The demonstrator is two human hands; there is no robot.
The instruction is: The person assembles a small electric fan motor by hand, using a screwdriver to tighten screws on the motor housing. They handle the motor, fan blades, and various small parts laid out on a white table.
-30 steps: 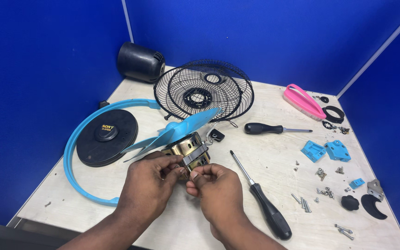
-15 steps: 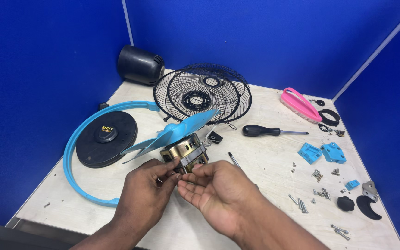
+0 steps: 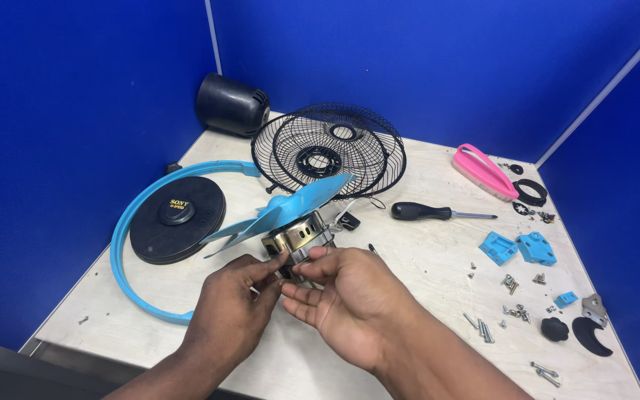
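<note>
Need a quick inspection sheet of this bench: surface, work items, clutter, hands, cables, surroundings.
Surface: pale wooden table, parts spread over it.
Job's things: fan motor with blue blade attached, held near the table's front.
Clutter: wire grille, blue ring, black disc, black cover, screwdriver, pink brush, blue brackets, loose screws.
Grippers: left hand and right hand both pinch the motor's rear.
Cables: thin wires by the motor, unclear.
Surroundings: blue partition walls.
</note>
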